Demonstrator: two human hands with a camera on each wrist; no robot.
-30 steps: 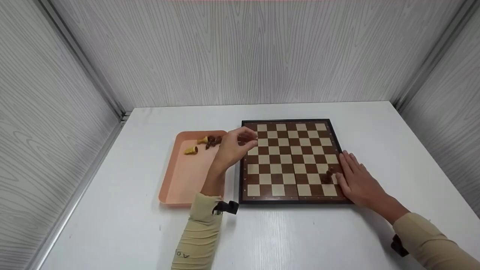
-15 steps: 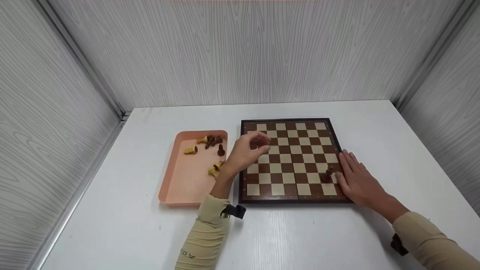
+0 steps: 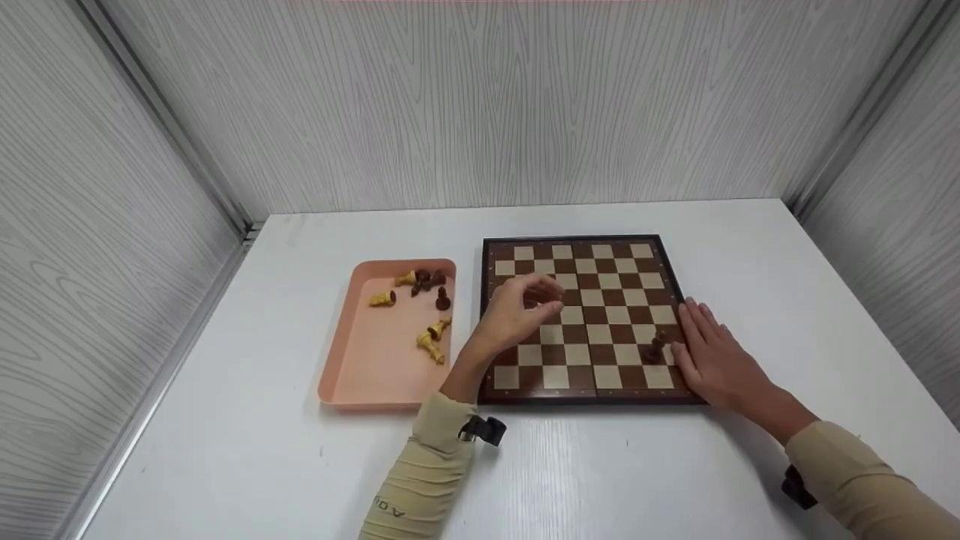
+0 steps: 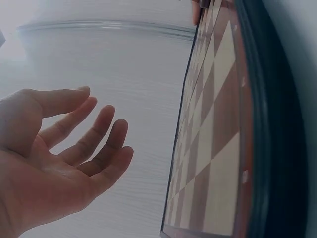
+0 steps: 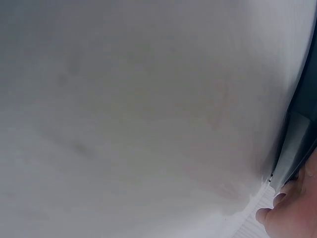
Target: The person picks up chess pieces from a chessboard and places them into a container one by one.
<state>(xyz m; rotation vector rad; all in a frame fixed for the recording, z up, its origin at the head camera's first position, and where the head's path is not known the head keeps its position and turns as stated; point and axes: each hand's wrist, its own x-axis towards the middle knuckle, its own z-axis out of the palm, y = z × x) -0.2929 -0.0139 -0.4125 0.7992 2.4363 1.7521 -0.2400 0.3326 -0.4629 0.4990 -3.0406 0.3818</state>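
Observation:
My left hand [image 3: 517,313] hovers over the left half of the chessboard [image 3: 597,400]. In the left wrist view its fingers are loosely bent, thumb apart from them, with nothing between. My right hand [image 3: 721,361] rests flat along the board's right edge, fingers extended. By its thumb, a dark chess piece [image 3: 655,349] stands on a square near the front right of the board. In the right wrist view part of my right hand [image 5: 294,213] shows at the board's dark side [image 5: 299,134].
Left of the board lies a pink tray [image 3: 337,341]. Inside it are several tipped-over chess pieces, among them a yellow one [image 3: 382,298], two more yellow ones near its right rim, and a dark pawn [image 3: 442,299]. Pale panels stand behind the white table [image 3: 225,420].
My left hand has moved right and slightly toward me, away from the tray and over the board, uncovering pieces in the tray. My right hand has stayed in place.

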